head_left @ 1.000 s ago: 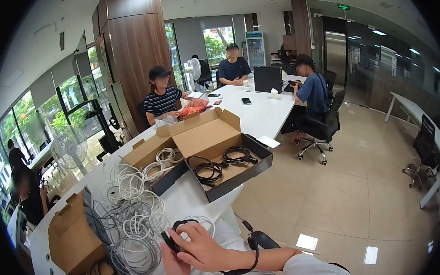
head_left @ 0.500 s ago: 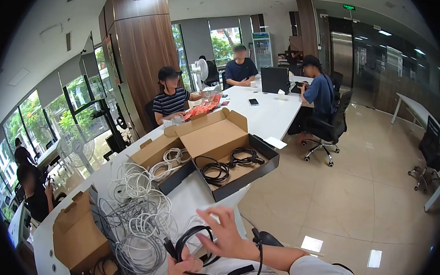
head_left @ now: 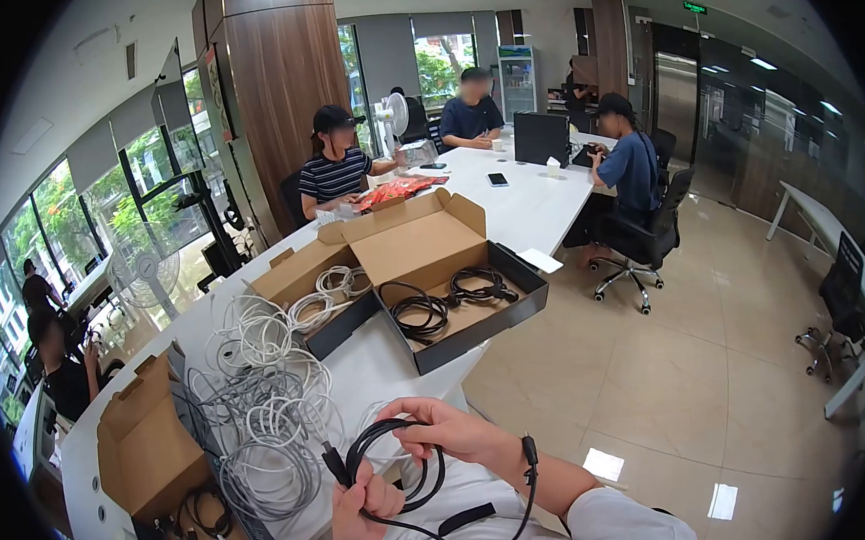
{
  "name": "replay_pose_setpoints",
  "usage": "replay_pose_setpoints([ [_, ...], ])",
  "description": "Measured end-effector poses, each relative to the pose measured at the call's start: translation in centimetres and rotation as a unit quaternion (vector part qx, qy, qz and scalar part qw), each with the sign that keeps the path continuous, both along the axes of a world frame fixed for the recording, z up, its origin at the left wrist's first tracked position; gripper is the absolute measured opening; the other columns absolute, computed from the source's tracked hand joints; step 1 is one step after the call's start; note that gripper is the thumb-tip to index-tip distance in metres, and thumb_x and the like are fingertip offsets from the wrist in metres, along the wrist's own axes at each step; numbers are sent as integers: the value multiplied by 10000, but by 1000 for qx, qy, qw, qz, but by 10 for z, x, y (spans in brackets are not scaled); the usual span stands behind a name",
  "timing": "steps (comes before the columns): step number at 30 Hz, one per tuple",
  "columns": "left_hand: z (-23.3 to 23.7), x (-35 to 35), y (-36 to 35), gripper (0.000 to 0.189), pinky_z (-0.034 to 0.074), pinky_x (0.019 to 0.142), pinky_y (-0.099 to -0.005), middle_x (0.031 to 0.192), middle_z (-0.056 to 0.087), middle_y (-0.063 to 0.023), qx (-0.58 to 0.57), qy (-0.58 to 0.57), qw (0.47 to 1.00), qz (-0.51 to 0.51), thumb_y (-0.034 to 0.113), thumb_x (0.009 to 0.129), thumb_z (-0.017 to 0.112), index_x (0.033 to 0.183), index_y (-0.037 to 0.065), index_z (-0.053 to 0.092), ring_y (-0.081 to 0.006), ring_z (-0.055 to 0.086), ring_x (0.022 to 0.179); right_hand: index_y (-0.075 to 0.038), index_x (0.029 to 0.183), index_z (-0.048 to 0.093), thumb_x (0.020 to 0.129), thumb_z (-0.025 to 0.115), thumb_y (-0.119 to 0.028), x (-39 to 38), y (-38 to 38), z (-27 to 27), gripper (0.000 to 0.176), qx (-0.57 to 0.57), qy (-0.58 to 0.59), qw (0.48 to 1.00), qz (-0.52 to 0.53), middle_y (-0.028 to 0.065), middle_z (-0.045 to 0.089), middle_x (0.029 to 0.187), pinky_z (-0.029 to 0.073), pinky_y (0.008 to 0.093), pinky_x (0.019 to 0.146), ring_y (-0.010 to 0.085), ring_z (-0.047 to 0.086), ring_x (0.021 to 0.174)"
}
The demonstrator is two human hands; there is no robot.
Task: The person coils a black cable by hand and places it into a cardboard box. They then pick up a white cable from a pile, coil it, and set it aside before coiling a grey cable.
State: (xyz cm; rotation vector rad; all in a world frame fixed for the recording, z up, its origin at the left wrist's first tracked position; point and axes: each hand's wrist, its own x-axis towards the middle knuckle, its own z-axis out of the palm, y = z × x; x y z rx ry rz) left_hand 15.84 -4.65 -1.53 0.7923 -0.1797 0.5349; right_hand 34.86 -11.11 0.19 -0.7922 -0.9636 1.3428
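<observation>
A black cable (head_left: 436,485) is partly wound into a coil between my two hands. My left hand (head_left: 366,506) is closed around the lower left of the coil, with one plug (head_left: 332,460) sticking up above the fingers. At the top of the coil, my right hand (head_left: 434,428) pinches the strands between thumb and fingers. The loose end hangs in a wide loop, and its connector (head_left: 531,451) lies against my right forearm. Left of my hands, a tangled heap of white and grey cables (head_left: 274,408) covers part of the table.
On the white table (head_left: 373,370) stands an open dark box (head_left: 488,336) holding coiled black cables. Beside it, another box (head_left: 336,338) holds white cables. A third open box (head_left: 145,431) with black cables is at lower left. Several people sit around the table's far part, near a phone (head_left: 498,180).
My right hand, spread with fingers apart before, has closed on the top of the coil. The loose connector has swung up and right. The view has shifted slightly.
</observation>
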Motion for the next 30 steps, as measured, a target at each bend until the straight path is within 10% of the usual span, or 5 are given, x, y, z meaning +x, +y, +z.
replay_pose_setpoints([
  [10, -9, 6, -4, 619, 176, 482, -276, 506, 257, 57, 3, -6, 1000, -14, 694, 883, 360, 901, 77, 409, -91, 187, 431, -58, 1265, 484, 731, 530, 112, -3, -2, 9, 562, 66, -9, 994, -82, 23, 479, 1101, 494, 222, 747, 90, 511, 923],
  [15, -9, 14, -4, 660, 184, 480, -262, 504, 272, 52, -1, 32, 998, -49, 714, 866, 366, 918, 59, 418, -84, 191, 426, -56, 1247, 501, 714, 500, 95, -5, -9, 11, 554, 120, -150, 972, -131, 43, 524, 1009, 480, 246, 736, 122, 535, 898],
  [21, -3, 7, -13, 359, 200, 481, -253, 550, 319, 41, 16, 101, 993, -52, 369, 880, 541, 948, 39, 418, -73, 246, 450, -50, 1227, 523, 675, 556, 51, -11, -5, 5, 562, 144, -455, 865, -153, 113, 612, 840, 482, 332, 695, 255, 609, 784],
  [30, 4, 25, -14, 269, 230, 483, -269, 542, 313, 26, -11, 131, 983, -129, 232, 799, 565, 919, 54, 402, -94, 289, 468, -55, 1334, 418, 853, 599, -74, -15, 4, -2, 515, 113, -453, 823, -324, 143, 593, 721, 477, 384, 623, 329, 591, 665],
])
